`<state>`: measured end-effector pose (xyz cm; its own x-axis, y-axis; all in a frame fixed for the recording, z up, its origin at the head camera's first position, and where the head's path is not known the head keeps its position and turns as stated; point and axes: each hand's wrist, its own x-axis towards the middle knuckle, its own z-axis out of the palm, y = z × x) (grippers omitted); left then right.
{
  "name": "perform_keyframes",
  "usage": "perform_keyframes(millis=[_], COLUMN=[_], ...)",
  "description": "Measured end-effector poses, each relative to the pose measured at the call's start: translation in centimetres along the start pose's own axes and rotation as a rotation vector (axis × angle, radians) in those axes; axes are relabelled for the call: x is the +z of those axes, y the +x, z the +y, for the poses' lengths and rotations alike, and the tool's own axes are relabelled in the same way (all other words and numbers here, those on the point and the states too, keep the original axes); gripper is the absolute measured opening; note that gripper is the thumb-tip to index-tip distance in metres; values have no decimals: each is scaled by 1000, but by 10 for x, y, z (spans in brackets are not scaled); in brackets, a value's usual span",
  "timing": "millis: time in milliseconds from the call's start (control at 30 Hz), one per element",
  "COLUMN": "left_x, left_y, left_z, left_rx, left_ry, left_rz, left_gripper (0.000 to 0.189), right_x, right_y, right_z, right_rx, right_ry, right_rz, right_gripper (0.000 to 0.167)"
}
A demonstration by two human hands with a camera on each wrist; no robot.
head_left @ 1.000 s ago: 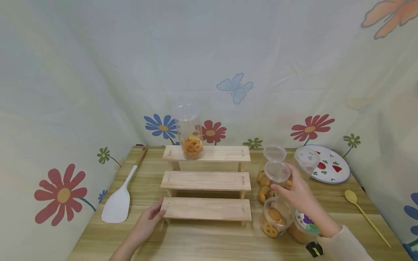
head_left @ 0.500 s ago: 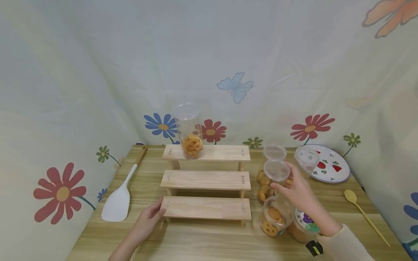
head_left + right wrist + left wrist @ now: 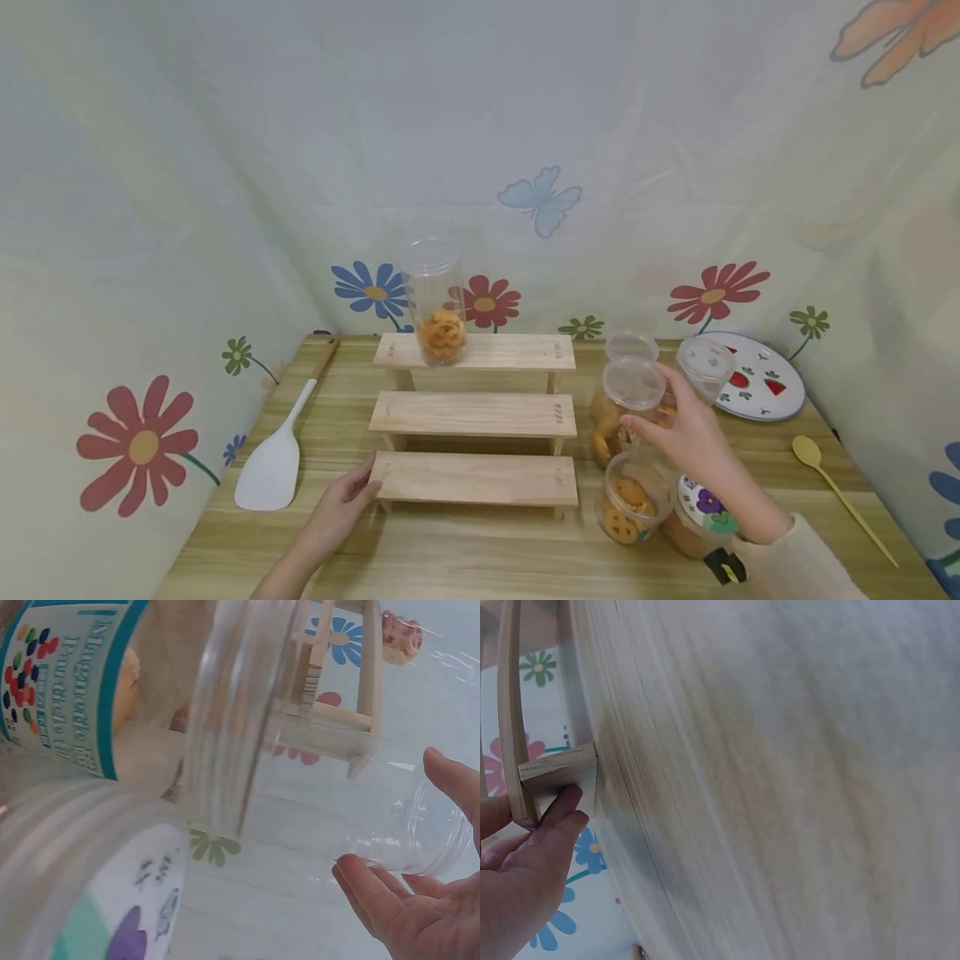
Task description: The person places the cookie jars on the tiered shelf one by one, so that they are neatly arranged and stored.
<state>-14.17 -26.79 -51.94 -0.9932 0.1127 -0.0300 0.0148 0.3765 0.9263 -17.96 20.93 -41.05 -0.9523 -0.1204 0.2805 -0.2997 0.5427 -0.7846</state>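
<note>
My left hand (image 3: pixel 341 504) grips the left end of the lowest step of a three-step wooden rack (image 3: pixel 480 479). In the left wrist view, the thumb and fingers (image 3: pixel 562 829) lie around the plank's end. At the right, my right hand (image 3: pixel 693 437) holds a clear lidded jar (image 3: pixel 617 408) of cookies between thumb and fingers near its top. Its lid and the hand (image 3: pixel 431 911) also show in the right wrist view. A tall clear jar (image 3: pixel 435 308) with ring-shaped snacks stands on the top step's left part.
Around the held jar stand another clear jar (image 3: pixel 632 343) behind, a short cookie tub (image 3: pixel 622 525) in front, a tub with a printed lid (image 3: pixel 705 504) and a clear-lidded jar (image 3: pixel 705 360). A patterned plate (image 3: pixel 780 400), yellow spoon (image 3: pixel 808 452) and white spatula (image 3: pixel 270 471) lie on the table.
The held jar has risen slightly and tilted a little, with its lid moving up and left. My left hand stays on the rack.
</note>
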Motion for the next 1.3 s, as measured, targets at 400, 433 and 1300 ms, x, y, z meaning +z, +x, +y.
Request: perform_keyframes(millis=[400, 433, 1300], left_x=[2, 2, 1], left_y=[-2, -2, -2], left_z=[1, 1, 2], left_rx=[-8, -7, 8], left_ry=[-25, -21, 7], left_rz=[6, 9, 26], left_gripper=[54, 54, 54], right_x=[-10, -11, -40], right_y=[-2, -2, -2], right_z=[-21, -23, -64], right_rx=[-61, -63, -68], right_ry=[-34, -36, -19], right_rz=[50, 54, 41], right_gripper=[83, 83, 85])
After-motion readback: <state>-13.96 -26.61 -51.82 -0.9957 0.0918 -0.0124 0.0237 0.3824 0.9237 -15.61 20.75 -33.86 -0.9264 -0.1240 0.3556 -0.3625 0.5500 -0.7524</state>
